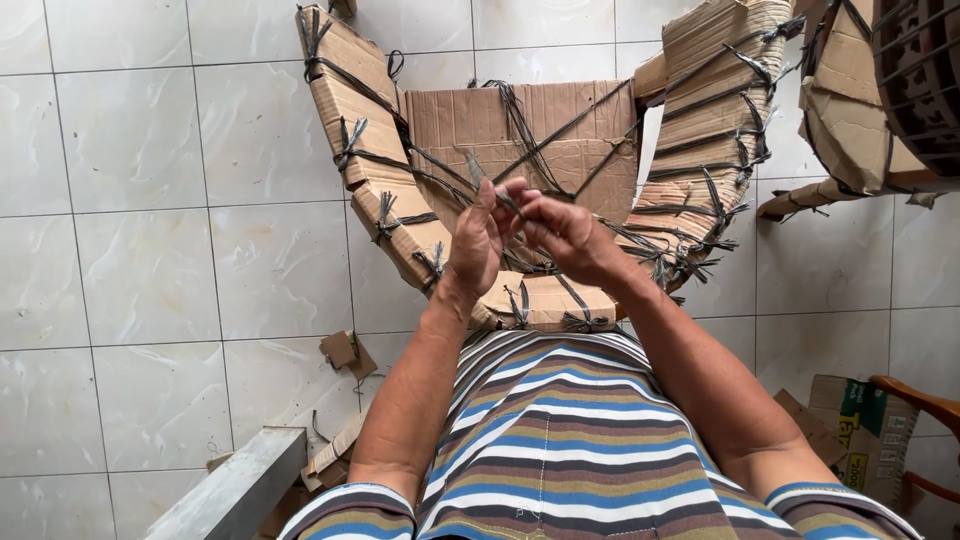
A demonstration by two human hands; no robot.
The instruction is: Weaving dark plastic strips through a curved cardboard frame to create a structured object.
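A curved cardboard piece (520,130), bound all over with dark strap ties, stands on the tiled floor in front of me. Both my hands meet over its middle. My left hand (478,238) pinches a thin dark strap (478,172) between thumb and fingers. My right hand (566,232) is closed on the same strap right beside the left hand. The strap's short end sticks up above my left fingers. My forearms and striped shirt fill the lower middle of the view.
More strap-tied cardboard (850,100) and a dark slatted object (925,70) sit at the upper right. Cardboard scraps (345,352) lie on the floor at the left. A grey metal bar (235,490) is at lower left, and flattened boxes (860,430) with a wooden chair arm (925,402) at lower right.
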